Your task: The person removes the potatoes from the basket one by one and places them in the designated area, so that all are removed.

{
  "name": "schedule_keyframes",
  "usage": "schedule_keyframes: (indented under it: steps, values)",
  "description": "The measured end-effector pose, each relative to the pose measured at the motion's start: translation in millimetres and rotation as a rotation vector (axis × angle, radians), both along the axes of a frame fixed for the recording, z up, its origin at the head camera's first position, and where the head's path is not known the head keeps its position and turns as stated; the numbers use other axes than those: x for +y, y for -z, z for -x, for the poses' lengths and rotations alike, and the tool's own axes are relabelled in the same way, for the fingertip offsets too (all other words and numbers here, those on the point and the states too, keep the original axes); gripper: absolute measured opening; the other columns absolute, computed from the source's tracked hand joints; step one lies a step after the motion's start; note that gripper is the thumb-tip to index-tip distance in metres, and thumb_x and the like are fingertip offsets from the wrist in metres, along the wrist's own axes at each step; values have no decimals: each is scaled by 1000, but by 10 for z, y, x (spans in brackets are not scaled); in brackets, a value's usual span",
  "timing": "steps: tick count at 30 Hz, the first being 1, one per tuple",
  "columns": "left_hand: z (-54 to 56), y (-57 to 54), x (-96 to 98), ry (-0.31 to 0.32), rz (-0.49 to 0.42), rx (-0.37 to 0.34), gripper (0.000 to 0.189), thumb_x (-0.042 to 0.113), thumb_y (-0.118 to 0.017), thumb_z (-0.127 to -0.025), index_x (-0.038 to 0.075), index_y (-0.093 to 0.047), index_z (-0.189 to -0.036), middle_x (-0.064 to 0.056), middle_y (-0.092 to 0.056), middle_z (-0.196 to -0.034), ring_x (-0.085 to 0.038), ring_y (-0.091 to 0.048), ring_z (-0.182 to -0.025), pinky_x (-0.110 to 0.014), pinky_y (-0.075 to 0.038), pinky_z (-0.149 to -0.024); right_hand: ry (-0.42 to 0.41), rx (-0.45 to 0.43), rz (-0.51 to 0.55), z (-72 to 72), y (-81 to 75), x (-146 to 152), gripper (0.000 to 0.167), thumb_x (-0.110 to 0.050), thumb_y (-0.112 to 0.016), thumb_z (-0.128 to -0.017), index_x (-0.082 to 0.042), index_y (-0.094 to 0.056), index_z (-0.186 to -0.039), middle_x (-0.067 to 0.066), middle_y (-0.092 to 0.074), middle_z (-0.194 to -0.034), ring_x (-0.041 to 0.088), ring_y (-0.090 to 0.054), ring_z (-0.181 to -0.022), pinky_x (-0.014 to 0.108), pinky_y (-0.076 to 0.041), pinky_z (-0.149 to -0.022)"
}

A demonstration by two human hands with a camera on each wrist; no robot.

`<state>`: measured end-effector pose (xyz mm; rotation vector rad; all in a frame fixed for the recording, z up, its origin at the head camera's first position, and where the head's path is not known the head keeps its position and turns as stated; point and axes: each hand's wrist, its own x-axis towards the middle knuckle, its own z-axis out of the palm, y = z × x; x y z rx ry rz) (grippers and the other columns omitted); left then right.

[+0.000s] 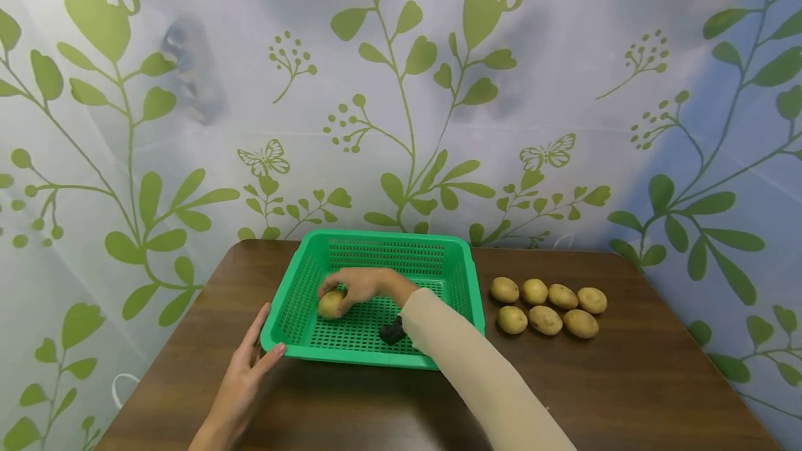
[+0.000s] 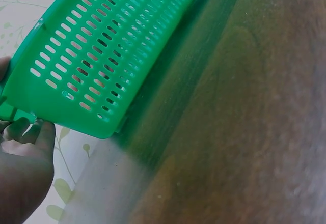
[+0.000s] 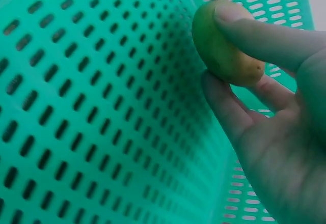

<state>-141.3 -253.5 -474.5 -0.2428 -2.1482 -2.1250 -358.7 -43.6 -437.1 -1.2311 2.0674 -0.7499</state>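
In the head view a green plastic basket (image 1: 388, 359) with slotted walls stands on the table. My right hand (image 1: 358, 285) reaches into its left part and holds a yellowish potato (image 1: 329, 305) between thumb and fingers, low over the slotted floor. The right wrist view shows the thumb on one side of the potato (image 3: 224, 46) and fingertips on the other. At the basket's front left corner, my left hand (image 1: 246, 362) grips the rim, thumb on the front edge. Seen from the left wrist, fingers (image 2: 46, 135) curl under the rim beside the basket's outer wall (image 2: 66, 107).
Several potatoes (image 1: 545, 320) lie in two rows on the brown wooden table (image 1: 651, 381), right of the basket. A black device (image 1: 392, 331) sits at my right wrist, over the basket. Behind the table hangs a leaf-patterned curtain (image 1: 438, 145).
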Motion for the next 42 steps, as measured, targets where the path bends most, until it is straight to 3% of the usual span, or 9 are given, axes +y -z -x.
schedule_keyframes:
  steps: [4, 9, 14, 21, 26, 30, 42]
  values:
    - [2, 7, 3, -3, 1, 11, 72, 5, -52, -109, 18, -13, -168, -17, -11, -170, 1, -33, -141, -14, -39, -101, 11, -54, 36, 2, -55, 36, 49, -7, -80, -93, -6, -62, -139, -4, -60, -125, 13, -57, -109, 26, -50, -89]
    - [10, 11, 13, -4, 8, -3, 73, 7, -53, -109, 20, -13, -168, -16, -10, -170, -11, -26, -148, -15, -38, -102, 29, -76, 54, 19, -119, 104, 51, -5, -79, -92, -4, -61, -140, -2, -60, -127, 18, -57, -113, 27, -51, -90]
    - [30, 16, 20, -4, 15, 6, 73, 7, -54, -108, 20, -14, -168, -15, -9, -171, -14, -22, -151, -14, -37, -104, 67, -79, 59, 42, -180, 186, 49, -3, -80, -92, -5, -62, -137, -1, -61, -125, 23, -57, -115, 29, -51, -89]
    - [21, 44, 0, -25, 11, -2, 74, 5, -54, -108, 21, -15, -168, -14, -10, -171, -3, -27, -147, -15, -38, -104, 66, -73, 59, 54, -301, 281, 51, -4, -79, -93, -2, -60, -140, 0, -60, -128, 16, -58, -111, 30, -51, -91]
    - [34, 50, 26, -15, 4, 23, 74, 3, -54, -107, 19, -16, -168, -16, -11, -170, 0, -32, -143, -16, -40, -103, 92, -88, 58, 59, -376, 368, 49, -4, -79, -92, -6, -62, -138, -2, -59, -129, 21, -56, -117, 31, -51, -92]
    - [42, 45, 29, -10, -8, 55, 73, 0, -53, -107, 15, -16, -168, -19, -12, -169, 1, -35, -142, -17, -40, -103, 96, -81, 54, 52, -408, 403, 46, -5, -80, -92, -12, -63, -135, -2, -59, -127, 25, -54, -120, 31, -51, -92]
    - [16, 14, 29, -29, -4, 45, 73, 1, -55, -106, 15, -17, -168, -18, -13, -170, 0, -31, -144, -15, -39, -103, 117, -111, 66, -23, -583, 554, 48, 0, -80, -90, -8, -64, -134, -1, -57, -134, 18, -59, -112, 33, -53, -91]
